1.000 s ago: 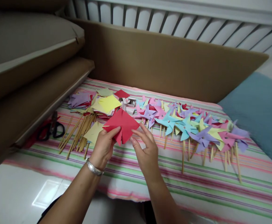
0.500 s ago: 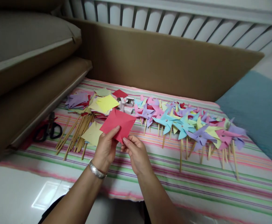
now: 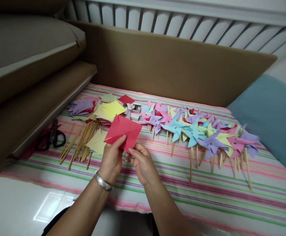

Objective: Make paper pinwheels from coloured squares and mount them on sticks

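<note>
A square of red paper (image 3: 127, 128), slit inward from its corners, is held up over the striped cloth. My left hand (image 3: 113, 159) grips its lower left part, thumb on top. At the paper's bottom corner, my right hand (image 3: 141, 162) pinches the edge between thumb and fingers. Just left of my hands lies a pale yellow paper square (image 3: 97, 141), next to a bundle of thin wooden sticks (image 3: 84, 139). Behind the red sheet are a bright yellow paper (image 3: 113, 109) on a stack and small white boxes (image 3: 135, 111).
Several finished paper pinwheels (image 3: 193, 131) on sticks cover the cloth (image 3: 182, 196) to the right. Black-handled scissors (image 3: 52, 136) and purple papers (image 3: 81, 105) lie left. A brown board (image 3: 169, 62) stands at the back, stacked cushions (image 3: 35, 65) at the left.
The red paper has turned and tilted slightly in my hands, and the slit near its left corner shows more clearly. Both hands keep their hold.
</note>
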Tool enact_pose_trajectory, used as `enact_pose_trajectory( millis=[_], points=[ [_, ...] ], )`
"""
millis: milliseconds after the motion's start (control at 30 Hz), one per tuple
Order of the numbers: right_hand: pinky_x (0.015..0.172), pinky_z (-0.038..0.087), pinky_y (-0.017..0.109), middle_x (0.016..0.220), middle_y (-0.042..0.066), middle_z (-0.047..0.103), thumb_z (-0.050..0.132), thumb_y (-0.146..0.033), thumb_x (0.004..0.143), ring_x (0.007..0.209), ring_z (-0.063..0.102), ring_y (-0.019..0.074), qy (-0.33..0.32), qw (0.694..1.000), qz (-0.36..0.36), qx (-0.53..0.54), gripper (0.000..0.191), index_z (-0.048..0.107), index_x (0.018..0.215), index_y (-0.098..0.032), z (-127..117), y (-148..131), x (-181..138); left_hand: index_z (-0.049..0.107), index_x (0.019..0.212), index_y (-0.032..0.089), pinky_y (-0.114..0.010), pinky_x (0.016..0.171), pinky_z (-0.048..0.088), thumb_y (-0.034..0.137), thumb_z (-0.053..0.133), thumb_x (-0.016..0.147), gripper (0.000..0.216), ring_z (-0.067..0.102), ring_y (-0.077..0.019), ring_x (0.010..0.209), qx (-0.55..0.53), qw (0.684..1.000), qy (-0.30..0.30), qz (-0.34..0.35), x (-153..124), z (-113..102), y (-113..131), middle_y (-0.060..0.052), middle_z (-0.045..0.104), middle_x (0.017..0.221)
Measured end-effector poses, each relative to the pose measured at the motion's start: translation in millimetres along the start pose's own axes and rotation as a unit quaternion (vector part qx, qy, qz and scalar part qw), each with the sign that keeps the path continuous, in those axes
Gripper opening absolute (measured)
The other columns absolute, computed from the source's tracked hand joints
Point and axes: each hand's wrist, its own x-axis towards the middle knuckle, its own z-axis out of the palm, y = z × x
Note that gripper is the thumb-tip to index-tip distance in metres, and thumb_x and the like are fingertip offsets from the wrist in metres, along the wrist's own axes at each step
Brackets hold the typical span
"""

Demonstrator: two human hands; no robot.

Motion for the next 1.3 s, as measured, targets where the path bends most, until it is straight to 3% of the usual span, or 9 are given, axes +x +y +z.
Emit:
enact_pose_trajectory(
  millis=[333, 633, 900, 1300],
  points=[
    [0.047, 0.041, 0.02, 0.06, -0.003, 0.055, 0.073, -0.024, 0.058, 0.053, 0.05, 0.0086, -0.01, 0.999, 0.032, -0.014, 0.018, 0.06, 0.068, -0.015, -0.9, -0.5, 1.3, 0.067, 0.086, 0.016, -0.025, 0.068, 0.047, 0.018, 0.074, 0.061, 0.026, 0.064, -0.0149, 0.073, -0.003, 0.999, 0.007, 0.032, -2.0, -0.6, 0.7, -0.002, 0.071, 0.085],
    [0.046, 0.04, 0.019, 0.057, -0.003, 0.056, 0.07, -0.026, 0.064, 0.049, 0.047, 0.0072, -0.043, 0.996, 0.018, -0.075, 0.018, 0.056, 0.061, -0.015, -1.2, -2.3, 0.1, 0.065, 0.078, 0.013, -0.027, 0.073, 0.047, 0.019, 0.075, 0.061, 0.021, 0.065, -0.0163, 0.074, -0.021, 1.0, 0.019, 0.011, -0.6, -3.4, 4.3, -0.002, 0.069, 0.076],
    [0.036, 0.037, 0.018, 0.049, -0.007, 0.05, 0.07, -0.034, 0.066, 0.037, 0.043, 0.0053, -0.034, 0.993, 0.017, -0.108, 0.026, 0.052, 0.06, -0.016, -5.5, 2.4, 3.4, 0.065, 0.091, 0.015, -0.031, 0.083, 0.045, 0.017, 0.073, 0.064, 0.028, 0.063, -0.0167, 0.085, -0.009, 0.997, 0.002, 0.07, 1.2, -3.8, 2.8, -0.004, 0.069, 0.091],
    [0.033, 0.036, 0.017, 0.046, -0.008, 0.049, 0.062, -0.038, 0.072, 0.033, 0.04, 0.0049, -0.035, 0.986, 0.01, -0.163, 0.026, 0.048, 0.063, -0.018, -6.1, 1.0, 1.6, 0.066, 0.078, 0.013, -0.027, 0.069, 0.046, 0.02, 0.074, 0.062, 0.019, 0.061, -0.0134, 0.068, 0.054, 0.996, 0.007, 0.074, 0.6, -5.7, 7.3, -0.002, 0.069, 0.075]
  ],
)
